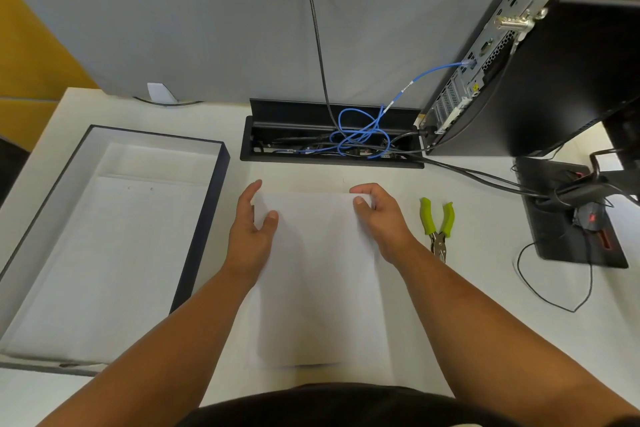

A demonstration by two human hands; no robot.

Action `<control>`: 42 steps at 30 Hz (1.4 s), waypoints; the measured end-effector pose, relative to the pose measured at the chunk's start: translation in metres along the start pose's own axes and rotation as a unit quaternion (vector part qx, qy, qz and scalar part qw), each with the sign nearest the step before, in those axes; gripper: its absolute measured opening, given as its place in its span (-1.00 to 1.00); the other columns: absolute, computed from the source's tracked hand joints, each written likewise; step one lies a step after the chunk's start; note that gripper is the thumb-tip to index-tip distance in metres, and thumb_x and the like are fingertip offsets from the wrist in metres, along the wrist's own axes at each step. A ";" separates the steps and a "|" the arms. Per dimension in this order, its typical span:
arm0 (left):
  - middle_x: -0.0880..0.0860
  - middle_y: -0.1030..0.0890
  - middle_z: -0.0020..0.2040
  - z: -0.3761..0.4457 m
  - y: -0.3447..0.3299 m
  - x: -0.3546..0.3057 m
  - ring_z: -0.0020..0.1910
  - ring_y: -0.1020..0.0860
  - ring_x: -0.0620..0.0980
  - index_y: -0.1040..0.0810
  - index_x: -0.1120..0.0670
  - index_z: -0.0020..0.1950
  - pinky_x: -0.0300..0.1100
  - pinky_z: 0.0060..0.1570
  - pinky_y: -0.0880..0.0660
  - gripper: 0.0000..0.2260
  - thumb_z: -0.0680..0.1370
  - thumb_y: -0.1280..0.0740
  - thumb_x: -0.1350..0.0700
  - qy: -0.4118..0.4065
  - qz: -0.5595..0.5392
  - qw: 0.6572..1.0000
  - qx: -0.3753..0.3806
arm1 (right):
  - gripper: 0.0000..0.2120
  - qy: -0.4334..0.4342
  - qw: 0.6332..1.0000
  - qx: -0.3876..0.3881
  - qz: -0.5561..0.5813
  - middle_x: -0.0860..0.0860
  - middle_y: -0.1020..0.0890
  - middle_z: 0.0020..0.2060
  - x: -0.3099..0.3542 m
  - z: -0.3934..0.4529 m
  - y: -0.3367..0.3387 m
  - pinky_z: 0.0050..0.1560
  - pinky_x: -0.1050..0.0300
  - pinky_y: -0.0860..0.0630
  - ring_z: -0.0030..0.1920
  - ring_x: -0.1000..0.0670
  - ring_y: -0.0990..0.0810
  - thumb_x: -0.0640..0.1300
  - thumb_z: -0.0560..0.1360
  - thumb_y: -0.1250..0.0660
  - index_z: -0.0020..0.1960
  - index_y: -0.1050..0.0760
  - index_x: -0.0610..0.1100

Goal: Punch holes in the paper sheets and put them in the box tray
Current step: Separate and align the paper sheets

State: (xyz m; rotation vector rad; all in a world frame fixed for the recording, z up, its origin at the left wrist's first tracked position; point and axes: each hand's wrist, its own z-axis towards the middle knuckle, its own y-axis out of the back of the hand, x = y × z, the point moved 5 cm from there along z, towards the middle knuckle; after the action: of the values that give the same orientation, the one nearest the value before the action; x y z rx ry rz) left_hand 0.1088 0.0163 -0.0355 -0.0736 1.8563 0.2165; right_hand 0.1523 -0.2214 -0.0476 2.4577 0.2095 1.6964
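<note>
- Paper sheet (322, 274) lies flat on the white desk (485, 305) straight ahead of the person, its long axis running away from the body; the near end sits just short of the dark shirt, the far end lies under both hands.
- Left hand (252, 229) holds the far left corner: thumb on top of the sheet, fingers loosely curved along the left edge. Whether the fingertips go under the paper I cannot tell.
- Right hand (377, 215) pinches the far right corner, thumb pressed on top and fingers curled over the far edge.
- Hole punch (438, 225), plier-type with green handles, lies untouched on the desk just to the right of the right hand, handles pointing away from the body and metal head toward it. The right hand is plainly the nearer one, so I judge that reaching for it falls to that hand, with the left keeping the sheet steady.
- Box tray (211, 204) stands to the left, well beside the left hand, its long axis roughly parallel to the sheet. A punched sheet (114, 253) already lies inside, two small holes showing near its far edge.
- Cable well (332, 146) with blue and black leads sits beyond the hands, apart from the paper.
</note>
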 end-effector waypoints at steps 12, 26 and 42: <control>-0.21 -0.29 0.35 0.004 -0.002 -0.001 0.32 -0.21 -0.23 -0.29 -0.17 0.43 -0.22 0.24 -0.29 -0.57 0.60 -0.27 0.11 -0.011 0.035 0.999 -0.002 | -0.75 0.027 1.000 -0.006 -0.008 0.10 -0.60 0.13 -0.002 0.003 0.002 0.26 -0.05 -0.50 0.16 0.03 -0.56 -0.19 0.57 -0.25 -0.01 -0.61 0.13; -0.09 -0.39 0.23 0.007 -0.002 -0.001 0.24 -0.35 -0.08 -0.34 -0.08 0.22 -0.19 0.17 -0.32 -0.73 0.57 -0.32 0.12 -0.011 0.086 0.996 -0.029 | -0.81 0.040 0.999 0.003 -0.006 0.07 -0.61 0.10 0.004 0.002 0.000 0.28 -0.11 -0.47 0.14 0.04 -0.56 -0.16 0.57 -0.27 0.00 -0.63 0.05; -0.10 -0.43 0.15 0.008 -0.003 -0.004 0.14 -0.41 -0.04 -0.35 -0.09 0.19 -0.19 0.09 -0.36 -0.74 0.56 -0.35 0.07 -0.015 0.119 0.991 -0.054 | -0.76 0.025 0.999 0.006 -0.025 0.08 -0.58 0.07 0.006 -0.001 0.002 0.08 0.12 -0.56 0.11 -0.02 -0.58 -0.18 0.57 -0.27 0.12 -0.53 0.12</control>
State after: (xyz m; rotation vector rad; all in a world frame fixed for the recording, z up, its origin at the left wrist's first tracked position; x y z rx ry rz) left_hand 0.1180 0.0150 -0.0339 0.0777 1.8201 0.4809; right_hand 0.1539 -0.2223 -0.0416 2.3991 0.2861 1.7425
